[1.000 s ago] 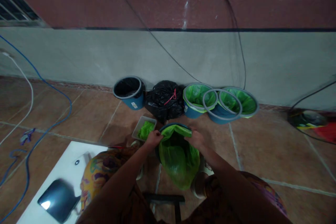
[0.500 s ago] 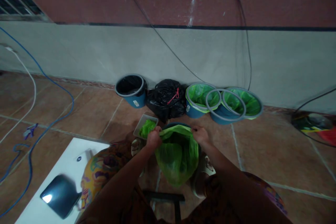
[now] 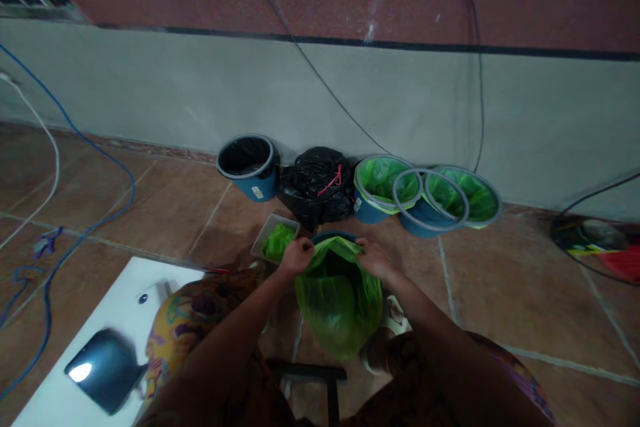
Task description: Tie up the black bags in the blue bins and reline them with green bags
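A green plastic bin bag hangs between my knees with its mouth held open. Its left edge is pinched by my left hand, and my right hand grips the right edge. Behind the bag's mouth shows part of a blue bin's rim; the rest of that bin is hidden by the bag. Close to my left hand sits a pale plastic tub with a bundle of bright green bags in it.
Along the wall stand a blue bin lined in black, a tied black bag, and green-lined bins with a loose grey ring. A white board with a dark phone-like object, and a blue cable, lie left.
My hands have drawn slightly closer together, narrowing the bag's mouth, and its body bulges more towards me. The view has shifted slightly.
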Available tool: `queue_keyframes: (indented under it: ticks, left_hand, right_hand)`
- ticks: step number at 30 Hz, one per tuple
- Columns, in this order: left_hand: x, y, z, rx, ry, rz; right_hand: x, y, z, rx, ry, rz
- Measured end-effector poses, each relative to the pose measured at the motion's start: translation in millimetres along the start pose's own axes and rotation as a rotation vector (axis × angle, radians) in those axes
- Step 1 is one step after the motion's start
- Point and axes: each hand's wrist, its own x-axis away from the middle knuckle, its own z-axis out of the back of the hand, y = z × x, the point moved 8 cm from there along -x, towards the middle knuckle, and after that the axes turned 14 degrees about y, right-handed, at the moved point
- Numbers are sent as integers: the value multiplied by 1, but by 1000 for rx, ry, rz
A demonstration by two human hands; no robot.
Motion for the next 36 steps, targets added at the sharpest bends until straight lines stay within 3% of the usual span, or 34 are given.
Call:
queue_keyframes:
  ticks: [4,8,11,15,22,25,30,32,36]
  left_hand:
    - [10,28,3,-16,27,-212]
    - [25,50,1,-109,3,-440]
    - [29,48,-1,-236,-52,-398]
    - [29,38,2,-350,-76,-272]
    - [28,38,8,-188,-16,-292]
    - [27,40,8,-95,-25,-300]
    - [31,49,2,-44,-44,-398]
    - [33,50,1,-69,-41,-428]
    - [30,41,3,-183,-18,-392]
  right_hand:
    - [8,-21,0,-114,-34,102]
    - [14,-46,9,-152,20,258]
    - [17,-52,12,-132,19,305]
    - [15,-42,15,14,26,225]
    - [14,-22,14,226,-4,94]
    - [16,-31,8,70,10,180]
    - [32,-70,-5,-202,-74,467]
    - [31,-74,-5,-137,-88,442]
    - [16,-57,17,123,44,237]
